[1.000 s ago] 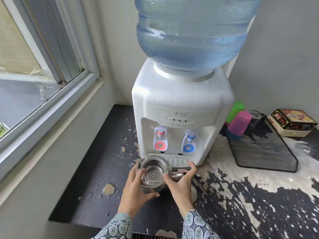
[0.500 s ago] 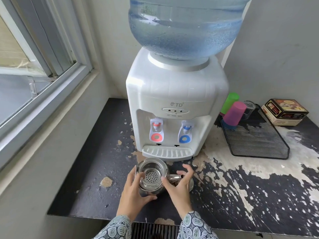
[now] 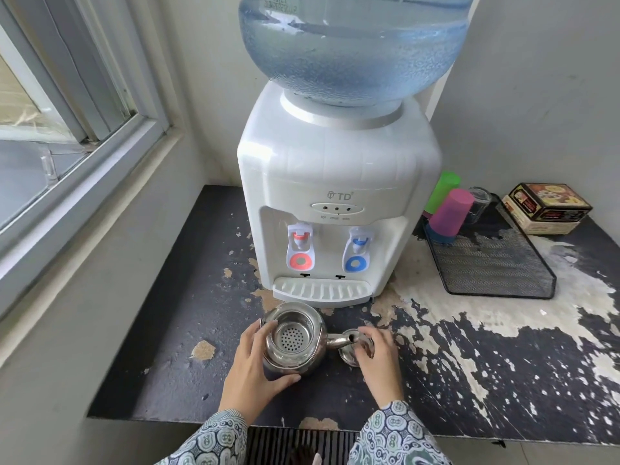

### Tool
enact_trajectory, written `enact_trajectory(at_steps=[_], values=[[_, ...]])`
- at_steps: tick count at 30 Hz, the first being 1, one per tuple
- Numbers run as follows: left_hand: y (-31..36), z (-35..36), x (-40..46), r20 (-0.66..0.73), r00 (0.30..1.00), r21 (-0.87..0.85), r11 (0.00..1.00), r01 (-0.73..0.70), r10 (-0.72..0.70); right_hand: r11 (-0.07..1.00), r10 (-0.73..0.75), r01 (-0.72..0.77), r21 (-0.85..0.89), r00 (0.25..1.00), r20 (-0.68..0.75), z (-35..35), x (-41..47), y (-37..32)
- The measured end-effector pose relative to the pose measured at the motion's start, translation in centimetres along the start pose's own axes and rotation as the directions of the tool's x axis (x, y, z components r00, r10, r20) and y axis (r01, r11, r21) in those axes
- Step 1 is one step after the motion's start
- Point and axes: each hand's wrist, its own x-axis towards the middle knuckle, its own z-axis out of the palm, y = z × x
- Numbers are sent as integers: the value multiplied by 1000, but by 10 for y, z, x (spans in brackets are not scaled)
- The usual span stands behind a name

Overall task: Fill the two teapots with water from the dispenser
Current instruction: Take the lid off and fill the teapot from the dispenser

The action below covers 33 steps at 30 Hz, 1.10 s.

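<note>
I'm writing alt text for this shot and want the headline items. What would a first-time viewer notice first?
The big blue water bottle on the white dispenser dominates the upper middle, with red and blue taps below. In front of it on the worn black counter, the left hand holds an open steel teapot, while the right hand rests on its lid beside the spout.

A steel teapot (image 3: pixel 293 340) stands lidless on the worn black table (image 3: pixel 174 347), just in front of the water dispenser (image 3: pixel 339 196) and its drip tray (image 3: pixel 322 292). The left hand (image 3: pixel 253 367) wraps the pot's left side; the right hand (image 3: pixel 379 355) rests over the lid (image 3: pixel 349 355) beside the spout — its grip is unclear. Right of the dispenser sit a mesh tray (image 3: pixel 493 263), upturned cups (image 3: pixel 449 213) and a box (image 3: pixel 548 208).
</note>
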Motion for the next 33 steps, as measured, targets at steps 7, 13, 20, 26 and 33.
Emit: enact_trajectory(at_steps=[7, 13, 20, 26, 33], values=[[7, -8, 7, 60, 997, 151, 988, 35, -45, 986, 13, -9, -169, 1000, 26, 6, 6, 1], [9, -10, 5, 62, 997, 237, 971, 38, -54, 996, -19, 14, -88, 998, -57, -10, 13, 6], [8, -8, 4, 50, 998, 241, 970, 35, -49, 987, -123, 148, 59, 942, -313, -43, 18, -36], [5, -5, 3, 30, 999, 257, 966, 8, -16, 907, -422, 422, -10, 906, -33, -10, 2, -84], [1, -4, 1, 20, 1000, 238, 971, -17, 13, 811, -568, 578, -88, 815, 116, 16, -6, -93]])
